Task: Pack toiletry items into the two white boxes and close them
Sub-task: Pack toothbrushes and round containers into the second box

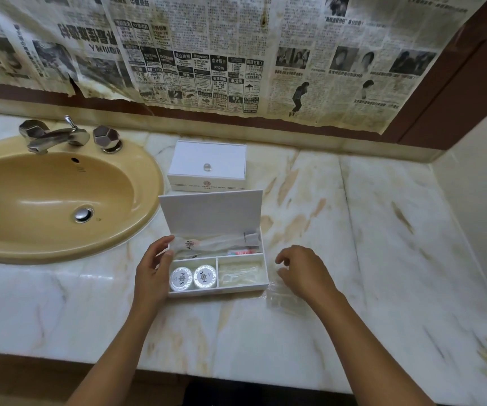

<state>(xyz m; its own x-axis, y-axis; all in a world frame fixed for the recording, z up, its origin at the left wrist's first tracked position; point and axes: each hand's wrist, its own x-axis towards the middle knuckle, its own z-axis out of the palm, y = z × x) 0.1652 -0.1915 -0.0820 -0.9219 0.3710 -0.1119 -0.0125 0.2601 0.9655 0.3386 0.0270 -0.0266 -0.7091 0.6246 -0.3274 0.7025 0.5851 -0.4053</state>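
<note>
This is a bathroom, perhaps a hotel's: a tan oval sink (52,200) with chrome taps (60,135) sits at nine o'clock in a marble counter (353,230), and yellowed newspaper (207,54) covers the wall at twelve o'clock.

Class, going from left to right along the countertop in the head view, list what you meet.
Sink → left hand → open white box → right hand.

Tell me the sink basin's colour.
Tan-yellow sink basin, shown best in the head view.
</note>
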